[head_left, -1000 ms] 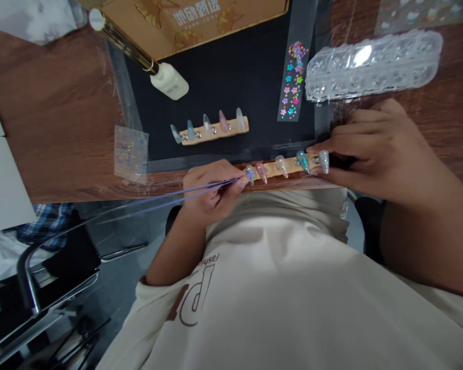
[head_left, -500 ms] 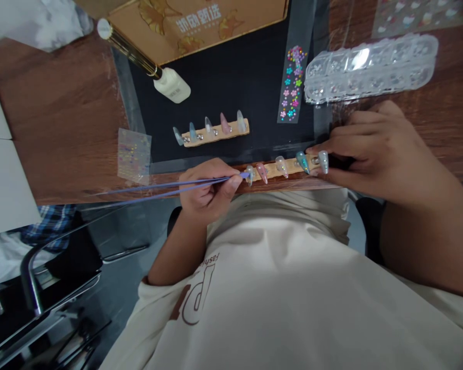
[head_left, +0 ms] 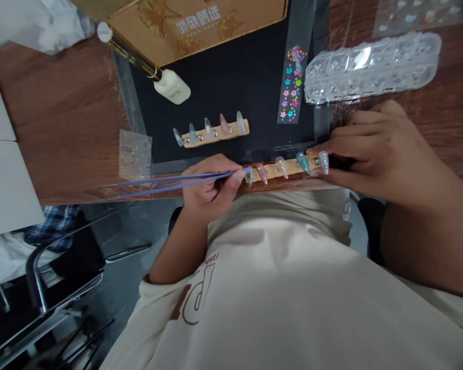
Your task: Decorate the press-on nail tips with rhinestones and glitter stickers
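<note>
Along the near edge of the bench [head_left: 65, 113]: one front nail strip [head_left: 272, 170], five decorated tips, its right end pinched between thumb and forefinger of the right hand [head_left: 381, 149]. Left hand [head_left: 210, 187]: fingers closed on purple tweezers [head_left: 170, 178], points at the leftmost tip. Farther from that edge, on a black mat [head_left: 231, 77]: second nail strip [head_left: 218, 135], five tips; white bottle [head_left: 172, 86], gold cap; flower-gem sheet [head_left: 292, 87]. Just right of the sheet: clear compartment case [head_left: 370, 69].
</note>
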Demonstrator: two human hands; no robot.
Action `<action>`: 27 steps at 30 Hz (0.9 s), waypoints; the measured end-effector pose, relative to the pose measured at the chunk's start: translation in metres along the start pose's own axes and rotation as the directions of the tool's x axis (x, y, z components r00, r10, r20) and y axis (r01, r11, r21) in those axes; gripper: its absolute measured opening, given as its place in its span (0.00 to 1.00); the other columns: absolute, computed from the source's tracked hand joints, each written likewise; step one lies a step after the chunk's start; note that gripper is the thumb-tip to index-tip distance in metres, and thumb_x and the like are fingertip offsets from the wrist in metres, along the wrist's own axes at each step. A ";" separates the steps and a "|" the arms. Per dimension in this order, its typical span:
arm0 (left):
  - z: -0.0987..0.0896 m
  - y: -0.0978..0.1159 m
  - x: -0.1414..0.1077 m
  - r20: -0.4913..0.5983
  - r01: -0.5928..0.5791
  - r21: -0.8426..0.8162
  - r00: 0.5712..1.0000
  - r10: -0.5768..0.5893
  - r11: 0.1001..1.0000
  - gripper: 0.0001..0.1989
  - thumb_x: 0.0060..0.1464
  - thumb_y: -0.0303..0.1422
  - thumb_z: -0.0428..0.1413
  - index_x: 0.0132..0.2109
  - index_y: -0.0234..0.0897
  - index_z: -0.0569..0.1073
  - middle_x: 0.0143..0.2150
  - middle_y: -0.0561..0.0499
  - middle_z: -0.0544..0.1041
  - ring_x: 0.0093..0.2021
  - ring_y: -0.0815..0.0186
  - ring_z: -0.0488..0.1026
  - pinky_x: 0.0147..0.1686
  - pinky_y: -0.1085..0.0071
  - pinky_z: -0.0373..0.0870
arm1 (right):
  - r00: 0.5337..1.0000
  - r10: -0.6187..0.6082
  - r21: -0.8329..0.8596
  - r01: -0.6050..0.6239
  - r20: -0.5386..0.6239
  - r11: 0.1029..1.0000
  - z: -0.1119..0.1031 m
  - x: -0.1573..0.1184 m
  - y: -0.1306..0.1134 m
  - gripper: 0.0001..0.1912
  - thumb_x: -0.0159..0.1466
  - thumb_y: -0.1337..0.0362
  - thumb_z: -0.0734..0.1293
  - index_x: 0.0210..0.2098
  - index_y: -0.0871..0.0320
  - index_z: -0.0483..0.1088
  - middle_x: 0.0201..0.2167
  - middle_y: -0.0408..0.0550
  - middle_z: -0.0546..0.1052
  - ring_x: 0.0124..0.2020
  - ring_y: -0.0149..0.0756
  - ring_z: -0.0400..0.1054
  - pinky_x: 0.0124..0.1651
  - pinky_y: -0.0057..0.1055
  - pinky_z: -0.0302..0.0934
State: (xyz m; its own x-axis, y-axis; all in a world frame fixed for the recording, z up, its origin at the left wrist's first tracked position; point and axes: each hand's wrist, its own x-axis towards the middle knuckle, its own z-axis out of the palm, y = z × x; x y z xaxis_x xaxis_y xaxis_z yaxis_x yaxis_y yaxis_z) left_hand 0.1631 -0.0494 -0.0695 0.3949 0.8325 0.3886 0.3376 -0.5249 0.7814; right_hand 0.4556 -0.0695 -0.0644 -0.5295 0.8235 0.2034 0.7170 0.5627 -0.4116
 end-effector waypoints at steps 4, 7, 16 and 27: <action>0.000 0.001 0.002 0.029 -0.029 0.029 0.999 0.028 0.999 0.02 0.58 0.27 0.58 0.36 0.37 0.75 0.29 0.54 0.76 0.26 0.73 0.70 0.26 0.76 0.66 | 1.000 -0.003 -0.004 0.003 -0.002 1.000 0.001 0.001 -0.001 0.18 0.70 0.50 0.59 0.37 0.54 0.73 0.22 0.40 0.69 0.30 0.38 0.61 0.38 0.39 0.45; -0.001 0.003 0.004 0.043 -0.046 0.070 0.998 0.043 0.996 0.02 0.57 0.27 0.58 0.35 0.37 0.74 0.28 0.54 0.76 0.26 0.73 0.71 0.26 0.77 0.66 | 1.000 0.004 0.002 -0.004 -0.003 1.000 0.000 0.002 -0.001 0.19 0.71 0.49 0.58 0.37 0.53 0.73 0.22 0.40 0.70 0.30 0.38 0.61 0.38 0.39 0.46; -0.001 0.004 0.005 0.054 -0.057 0.075 0.997 0.053 0.996 0.03 0.57 0.25 0.58 0.34 0.37 0.73 0.28 0.54 0.76 0.26 0.73 0.70 0.26 0.76 0.65 | 1.000 0.009 0.000 -0.009 -0.002 1.000 -0.001 0.001 -0.001 0.20 0.71 0.48 0.57 0.37 0.53 0.73 0.21 0.40 0.68 0.29 0.37 0.60 0.38 0.39 0.46; -0.002 -0.003 -0.008 -0.038 -0.094 -0.063 0.995 0.092 0.994 0.03 0.56 0.27 0.59 0.36 0.40 0.75 0.26 0.56 0.75 0.24 0.73 0.70 0.25 0.74 0.68 | 1.000 0.007 0.008 -0.007 -0.007 1.000 0.001 0.001 0.000 0.18 0.71 0.50 0.59 0.36 0.53 0.74 0.22 0.40 0.70 0.29 0.35 0.60 0.38 0.39 0.45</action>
State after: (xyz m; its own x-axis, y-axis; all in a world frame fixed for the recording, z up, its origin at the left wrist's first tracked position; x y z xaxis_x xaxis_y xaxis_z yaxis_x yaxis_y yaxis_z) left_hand 0.1572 -0.0539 -0.0736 0.3917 0.7868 0.4770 0.2443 -0.5888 0.7705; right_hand 0.4546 -0.0688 -0.0647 -0.5213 0.8279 0.2068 0.7168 0.5563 -0.4204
